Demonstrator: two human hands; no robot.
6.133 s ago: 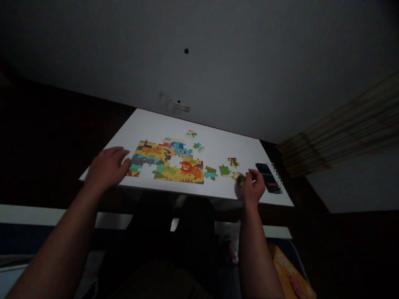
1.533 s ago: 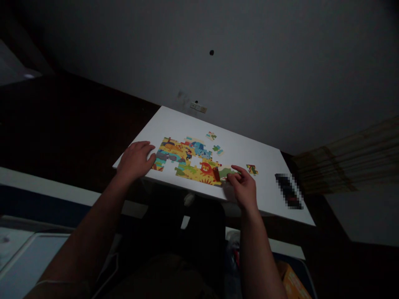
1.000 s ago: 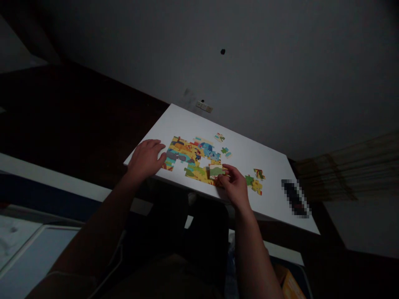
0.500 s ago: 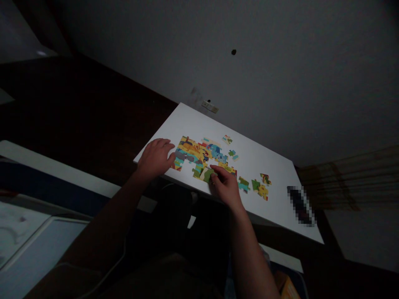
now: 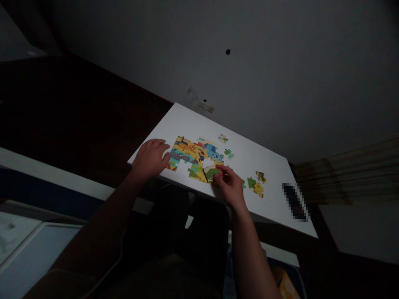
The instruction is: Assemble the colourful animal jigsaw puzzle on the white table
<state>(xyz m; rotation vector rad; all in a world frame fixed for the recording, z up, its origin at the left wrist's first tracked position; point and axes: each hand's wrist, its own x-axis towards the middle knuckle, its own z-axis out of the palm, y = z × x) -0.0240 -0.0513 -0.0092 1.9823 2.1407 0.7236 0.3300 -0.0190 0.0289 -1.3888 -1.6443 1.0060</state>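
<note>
A partly assembled colourful animal jigsaw (image 5: 193, 153) lies on a white table (image 5: 249, 207). My left hand (image 5: 149, 158) rests flat at the puzzle's left edge, fingertips touching it. Over the puzzle's near right part, my right hand (image 5: 229, 187) pinches a green and cream puzzle piece (image 5: 210, 172) between thumb and fingers. Loose pieces lie to the right (image 5: 257, 187) and behind the puzzle (image 5: 222, 138).
A dark phone (image 5: 294, 201) lies near the table's right edge. A wall socket (image 5: 205, 107) sits on the grey wall just behind the table. An orange box (image 5: 285, 286) stands on the floor at lower right. The room around is dark.
My right hand took a green piece from the loose pieces on the right and carried it left over the puzzle's near edge. My left hand stayed at the puzzle's left side.
</note>
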